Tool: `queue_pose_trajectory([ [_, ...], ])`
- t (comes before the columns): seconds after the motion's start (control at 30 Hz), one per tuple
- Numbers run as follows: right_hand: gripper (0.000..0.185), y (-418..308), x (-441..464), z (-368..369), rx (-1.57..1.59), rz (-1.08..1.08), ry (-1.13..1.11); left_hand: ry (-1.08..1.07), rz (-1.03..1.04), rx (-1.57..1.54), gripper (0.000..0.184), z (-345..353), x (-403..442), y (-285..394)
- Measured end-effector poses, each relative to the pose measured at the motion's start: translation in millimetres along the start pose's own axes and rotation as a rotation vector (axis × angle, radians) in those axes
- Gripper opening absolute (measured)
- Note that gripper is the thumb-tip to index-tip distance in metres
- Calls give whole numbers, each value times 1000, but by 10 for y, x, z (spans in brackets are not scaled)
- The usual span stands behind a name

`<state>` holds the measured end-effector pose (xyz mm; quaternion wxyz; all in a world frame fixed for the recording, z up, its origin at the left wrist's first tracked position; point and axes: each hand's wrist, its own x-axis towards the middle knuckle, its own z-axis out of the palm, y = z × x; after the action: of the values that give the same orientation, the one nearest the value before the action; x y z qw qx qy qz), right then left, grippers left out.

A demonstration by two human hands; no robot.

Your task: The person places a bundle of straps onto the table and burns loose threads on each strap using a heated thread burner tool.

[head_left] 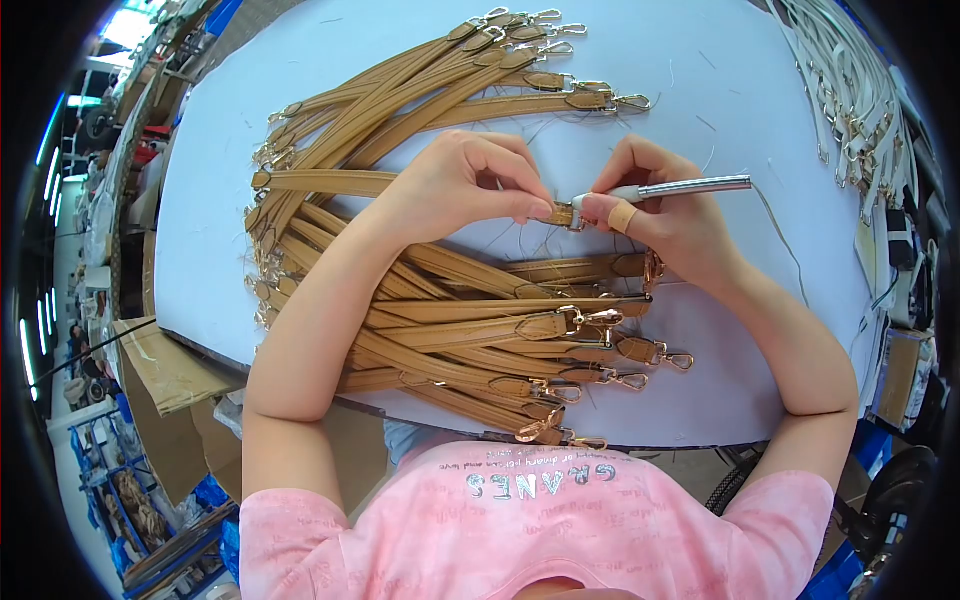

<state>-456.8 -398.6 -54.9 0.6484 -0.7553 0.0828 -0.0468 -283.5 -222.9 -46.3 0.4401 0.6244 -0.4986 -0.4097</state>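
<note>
In my left hand (pixel 470 185), thumb and fingers pinch the end of a tan leather strap (pixel 325 182), close to its metal ring. My right hand (pixel 665 215) is closed around a white and silver pen-shaped tool (pixel 692 187) with a thin cord. A tan bandage (pixel 622 215) wraps my right thumb. The tool's tip meets or nearly meets the strap end; my fingers partly hide that spot. Below both hands lies a pile of similar straps (pixel 470 335) with metal snap hooks, and another bundle (pixel 430 95) lies beyond them.
Loose dark threads are scattered on the white tabletop (pixel 720 380). White straps with metal hooks (pixel 855 110) hang at the table's right edge. The tool's cord (pixel 785 235) runs along the right side. An open cardboard box (pixel 175 400) stands at the lower left.
</note>
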Motion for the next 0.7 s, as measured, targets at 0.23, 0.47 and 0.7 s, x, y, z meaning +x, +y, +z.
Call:
queue_pose_trajectory([
  [0.23, 16, -24, 0, 0, 6, 13, -9, -19, 44, 55, 8, -27, -2, -31],
  [0.47, 8, 26, -20, -42, 246, -115, 83, 50, -95, -113, 18, -54, 77, 72],
  [0.7, 21, -27, -99, 48, 12, -298, 87, 29, 178, -98, 24, -240, 481, 7],
])
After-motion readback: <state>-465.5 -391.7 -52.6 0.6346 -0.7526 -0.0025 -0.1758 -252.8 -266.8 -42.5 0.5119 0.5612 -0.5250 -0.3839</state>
